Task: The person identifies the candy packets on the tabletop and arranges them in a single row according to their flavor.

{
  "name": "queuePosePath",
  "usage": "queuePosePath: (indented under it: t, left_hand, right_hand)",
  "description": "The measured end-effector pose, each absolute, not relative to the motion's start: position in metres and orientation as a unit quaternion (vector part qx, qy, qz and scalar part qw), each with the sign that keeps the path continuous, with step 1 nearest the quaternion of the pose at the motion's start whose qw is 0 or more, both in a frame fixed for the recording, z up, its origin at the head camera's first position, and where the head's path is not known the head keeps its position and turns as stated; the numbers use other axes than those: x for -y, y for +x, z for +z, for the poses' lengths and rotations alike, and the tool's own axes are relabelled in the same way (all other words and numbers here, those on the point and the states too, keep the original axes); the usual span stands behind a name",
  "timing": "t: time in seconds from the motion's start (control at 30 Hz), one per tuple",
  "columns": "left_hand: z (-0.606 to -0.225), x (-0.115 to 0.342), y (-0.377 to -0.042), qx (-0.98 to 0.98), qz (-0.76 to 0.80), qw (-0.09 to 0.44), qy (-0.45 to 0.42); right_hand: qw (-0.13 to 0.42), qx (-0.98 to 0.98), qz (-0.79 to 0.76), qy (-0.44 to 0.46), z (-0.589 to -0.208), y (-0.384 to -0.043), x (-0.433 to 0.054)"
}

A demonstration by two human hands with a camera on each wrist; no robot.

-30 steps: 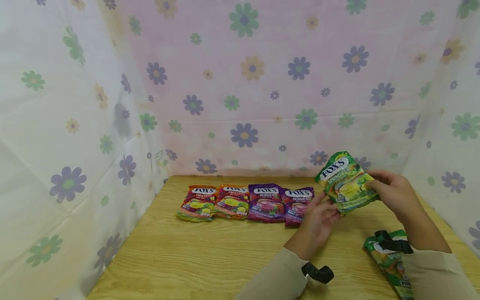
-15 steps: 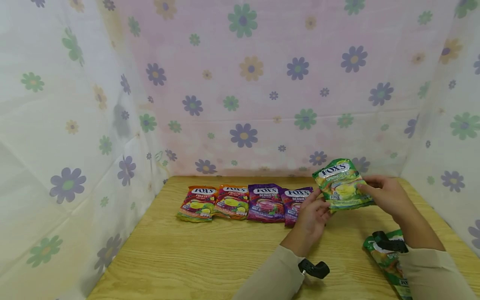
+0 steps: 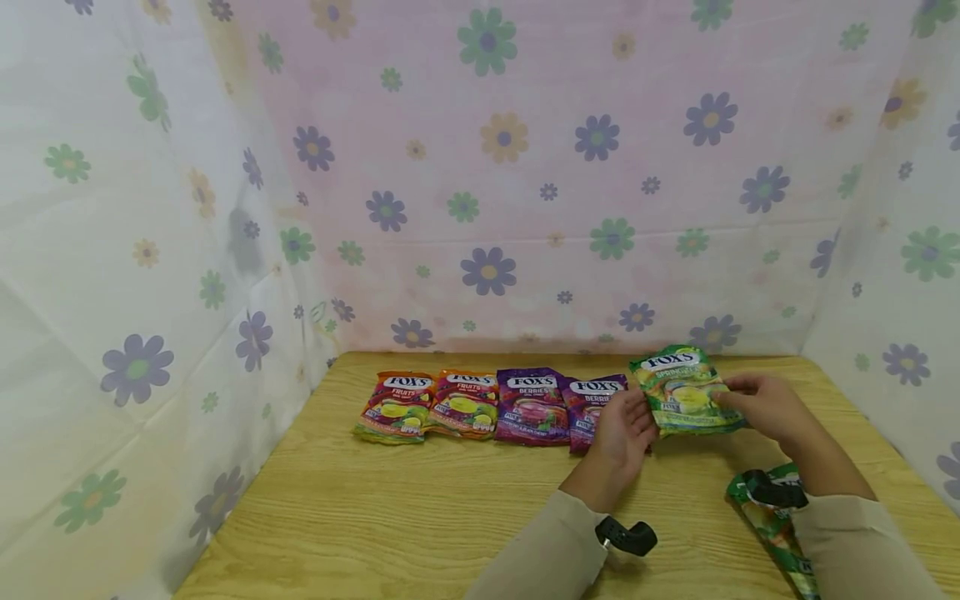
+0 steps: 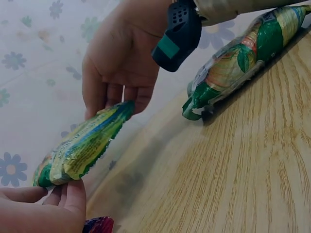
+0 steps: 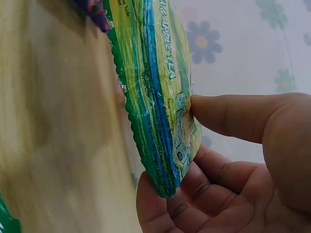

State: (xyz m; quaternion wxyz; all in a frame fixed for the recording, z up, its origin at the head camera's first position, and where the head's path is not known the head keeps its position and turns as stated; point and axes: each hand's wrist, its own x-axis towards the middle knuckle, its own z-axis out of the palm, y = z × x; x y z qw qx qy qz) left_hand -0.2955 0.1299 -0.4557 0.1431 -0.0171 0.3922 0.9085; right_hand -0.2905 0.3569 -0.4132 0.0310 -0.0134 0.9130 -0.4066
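Both hands hold a green bag of candy [image 3: 686, 392] by its sides, tilted just above the table, its FOX'S label up. My right hand [image 3: 772, 412] pinches its right side; in the right wrist view the thumb [image 5: 233, 114] presses one face, with fingers behind the sealed edge. My left hand [image 3: 618, 437] holds the left lower edge, fingertips [image 4: 75, 196] against the bag in the left wrist view. Left of it, a purple berries candy bag [image 3: 585, 408] lies partly hidden by the left hand. A second green candy bag [image 3: 772, 529] lies under the right forearm.
Another purple bag [image 3: 532, 408] and two orange fruits candy bags [image 3: 465, 404] continue the row to the left on the wooden table [image 3: 420, 525]. A flowered cloth [image 3: 555, 167] stands behind and along both sides.
The held green bag has come down toward the table and turned more upright to my view. Both hands lowered with it; the other bags have stayed put.
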Motion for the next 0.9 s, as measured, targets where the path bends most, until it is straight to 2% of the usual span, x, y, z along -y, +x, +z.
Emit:
queuePosePath:
  t: [0.53,0.9]
  left_hand:
    - [-0.452,-0.128,-0.292,-0.462,0.874,0.139,-0.059]
    - [-0.438,-0.129,-0.288,-0.481,0.861,0.143,-0.079]
  right_hand:
    - [0.032,-0.92,-0.389,-0.016,-0.438,-0.298,-0.358]
    - [0.047,-0.921,-0.385,-0.024,-0.441,-0.297,-0.355]
